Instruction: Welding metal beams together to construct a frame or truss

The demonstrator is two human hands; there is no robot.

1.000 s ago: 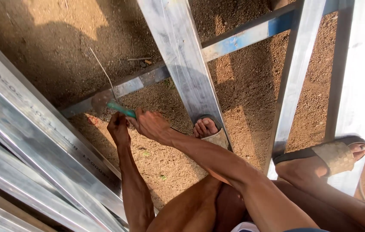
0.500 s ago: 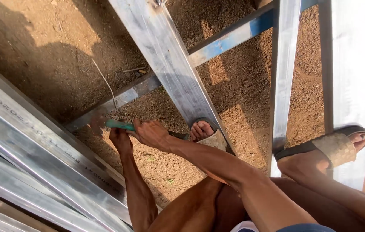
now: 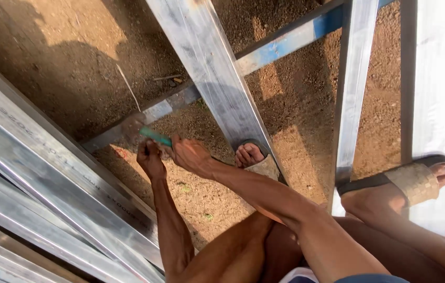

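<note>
1. Hands first: we see our left hand [image 3: 150, 160] clenched around the near end of a green-handled tool [image 3: 154, 136], low over the dirt ground [image 3: 296, 105].
2. Our right hand [image 3: 191, 155] sits just beside the left one and grips the same green handle from the right side, fingers curled.
3. We see the tool's far end blurred where it meets the blue-painted metal bar [image 3: 290, 39], which runs diagonally across the ground from lower left to upper right; we cannot tell what kind of head the tool has.
4. We see a broad silver metal bar [image 3: 207, 68] crossing over the blue-painted one, and its lower end lies across our left foot [image 3: 251, 156], which wears a sandal.
5. We see our right foot [image 3: 416, 181] in a woven-strap sandal, resting between a narrow upright silver bar [image 3: 352, 89] and a wide pale bar [image 3: 442, 94] at the right edge.
6. We see a stack of long silver bars [image 3: 34, 178] filling the lower left, lying slantwise, close to our left forearm.
7. We see both our knees bent at the bottom of the view, with the arms reaching forward between them.
</note>
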